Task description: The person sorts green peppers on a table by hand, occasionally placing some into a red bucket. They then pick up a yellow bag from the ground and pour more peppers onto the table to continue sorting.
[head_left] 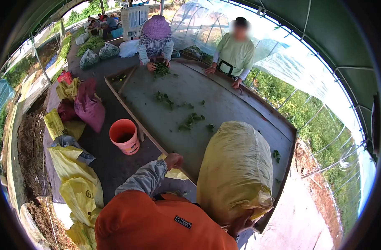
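Observation:
A large, full yellow sack (236, 162) rests on the near right end of the grey-topped table (236, 100). My right hand (239, 223) is closed on the bunched lower corner of this sack, partly hidden by its folds. My left hand (173, 161) is closed in a fist at the table's wooden edge. Yellow cloth (176, 173) shows on both sides of that fist, but what the fingers hold is not clear. Loose green leafy sprigs (190, 121) lie scattered on the tabletop ahead of the sack.
A salmon-pink bucket (124, 137) stands left of the table. Purple (90, 104) and yellow sacks (80, 187) lie further left. One person (156, 37) in a purple hat handles greens at the far end. Another person (235, 54) leans on the right edge.

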A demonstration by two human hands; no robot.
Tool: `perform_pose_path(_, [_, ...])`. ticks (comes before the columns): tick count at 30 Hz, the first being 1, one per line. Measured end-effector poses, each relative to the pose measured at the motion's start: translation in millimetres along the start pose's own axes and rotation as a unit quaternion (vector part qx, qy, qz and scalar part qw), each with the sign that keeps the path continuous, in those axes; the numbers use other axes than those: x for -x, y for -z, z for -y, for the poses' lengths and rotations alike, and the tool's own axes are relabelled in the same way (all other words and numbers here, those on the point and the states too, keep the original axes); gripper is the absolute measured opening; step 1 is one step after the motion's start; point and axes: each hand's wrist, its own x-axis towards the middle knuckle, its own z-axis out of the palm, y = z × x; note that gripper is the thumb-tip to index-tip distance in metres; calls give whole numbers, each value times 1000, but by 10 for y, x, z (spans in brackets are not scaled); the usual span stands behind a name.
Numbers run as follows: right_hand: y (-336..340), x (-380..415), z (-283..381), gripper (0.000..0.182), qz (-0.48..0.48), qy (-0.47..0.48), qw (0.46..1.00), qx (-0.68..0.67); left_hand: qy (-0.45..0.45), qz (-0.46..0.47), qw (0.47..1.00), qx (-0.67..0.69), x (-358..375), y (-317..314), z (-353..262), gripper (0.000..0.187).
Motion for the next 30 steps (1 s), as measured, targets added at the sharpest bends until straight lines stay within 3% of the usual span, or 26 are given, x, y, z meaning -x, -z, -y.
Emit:
perform_pose_path(4, [29, 23, 102, 57, 42, 25, 998, -49, 20, -7, 998, -61, 323, -267, 144, 14])
perform_pose_path(7, [84, -40, -187, 54, 16, 74, 996, -44, 49, 36, 997, -50, 377, -320, 324, 17])
perform_pose_path(9, [157, -21, -245, 46, 37, -17, 997, -60, 75, 25, 996, -41, 373, -339, 481, 22])
perform_pose_path(12, [134, 29, 127, 35, 68, 3, 996, -57, 78, 10, 995, -65, 512, -421, 485, 25])
perform_pose_path(15, [201, 0, -7, 20, 93, -28, 992, -83, 86, 17, 995, -54, 520, -364, 576, 29])
perform_pose_path(17, [168, 13, 192, 14, 76, 63, 994, -56, 96, 17, 994, -43, 646, -413, 535, 31])
perform_pose_path(19, [187, -8, 12, 19, 81, -4, 992, -99, 105, 30, 993, -45, 671, -409, 573, 34])
perform_pose_path(21, [248, -15, -40, 29, 91, 83, 992, -32, 103, 30, 993, -54, 675, -443, 588, 34])
perform_pose_path(25, [309, -13, -40, 46, 68, 150, 983, 85, 118, 53, 989, -68, 682, -522, 659, 36])
perform_pose_path(30, [346, -42, 193, 38, 88, 190, 965, 160, 107, 59, 988, -99, 688, -658, 687, 37])
